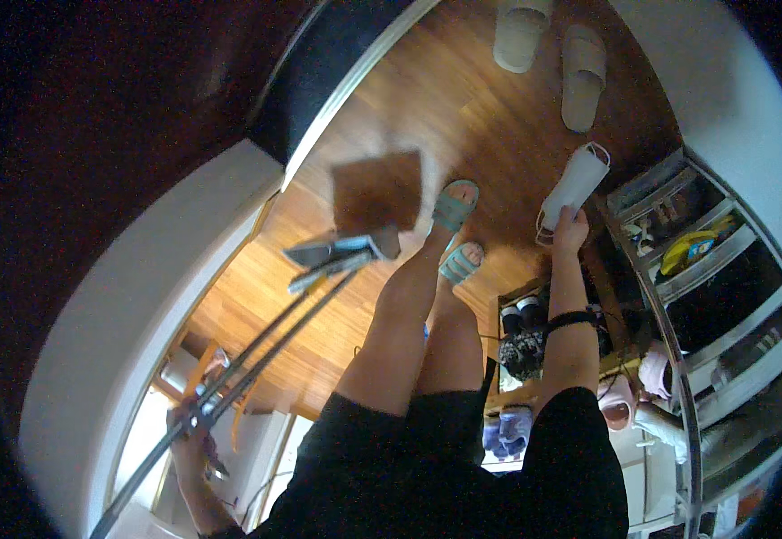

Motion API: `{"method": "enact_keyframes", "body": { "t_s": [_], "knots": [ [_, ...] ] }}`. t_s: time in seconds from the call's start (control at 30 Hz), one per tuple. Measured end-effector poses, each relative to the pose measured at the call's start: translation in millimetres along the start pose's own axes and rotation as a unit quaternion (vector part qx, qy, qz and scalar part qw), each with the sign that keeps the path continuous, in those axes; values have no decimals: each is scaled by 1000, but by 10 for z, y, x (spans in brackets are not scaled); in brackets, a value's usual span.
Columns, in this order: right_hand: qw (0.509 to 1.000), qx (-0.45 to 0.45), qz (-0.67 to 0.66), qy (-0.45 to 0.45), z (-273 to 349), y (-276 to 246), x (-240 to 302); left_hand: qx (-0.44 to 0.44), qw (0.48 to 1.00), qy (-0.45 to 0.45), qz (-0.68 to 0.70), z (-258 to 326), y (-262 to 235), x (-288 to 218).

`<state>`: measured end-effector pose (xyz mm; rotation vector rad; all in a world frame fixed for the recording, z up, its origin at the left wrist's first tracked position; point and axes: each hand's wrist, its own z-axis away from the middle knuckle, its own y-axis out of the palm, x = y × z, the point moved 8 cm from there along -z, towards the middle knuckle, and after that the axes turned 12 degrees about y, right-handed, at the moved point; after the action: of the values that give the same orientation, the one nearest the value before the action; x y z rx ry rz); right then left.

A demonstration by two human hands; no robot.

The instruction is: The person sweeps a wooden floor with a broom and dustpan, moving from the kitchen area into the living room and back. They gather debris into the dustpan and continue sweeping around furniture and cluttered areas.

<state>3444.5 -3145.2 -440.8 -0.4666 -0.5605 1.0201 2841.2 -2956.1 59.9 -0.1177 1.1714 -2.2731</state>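
Wooden floor point(467, 103) spreads beneath the person, with a rack point(710, 277) along the right. Two long poles point(287, 339) slant across the left side, a blurred grey-blue head point(341, 249) at their far end; the left hand point(190, 438) appears wrapped around them. Keeping both together in a firm grasp should stop that end swinging. Ahead lie pale slippers point(581, 99). The white mask point(579, 175) is in the right hand point(570, 229), pinched at its near end, above the floor; a light pinch near the loops would likely spare its face.
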Motion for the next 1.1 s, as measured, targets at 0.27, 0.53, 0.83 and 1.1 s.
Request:
{"method": "enact_keyframes", "body": {
  "t_s": [0.27,0.53,0.83,1.1],
  "knots": [
    [969,171,-85,-157,1742,-531,271,8,982,170,81,345,-89,-681],
    [939,155,-164,-260,3631,-2045,1122,148,963,200,100,565,3,-1467],
    [892,42,-264,-365,4876,-3701,1656,254,903,345,25,611,354,-2113],
    [859,35,-376,-345,5056,-4148,1586,320,792,516,65,1113,294,-2573]
  ]
}}
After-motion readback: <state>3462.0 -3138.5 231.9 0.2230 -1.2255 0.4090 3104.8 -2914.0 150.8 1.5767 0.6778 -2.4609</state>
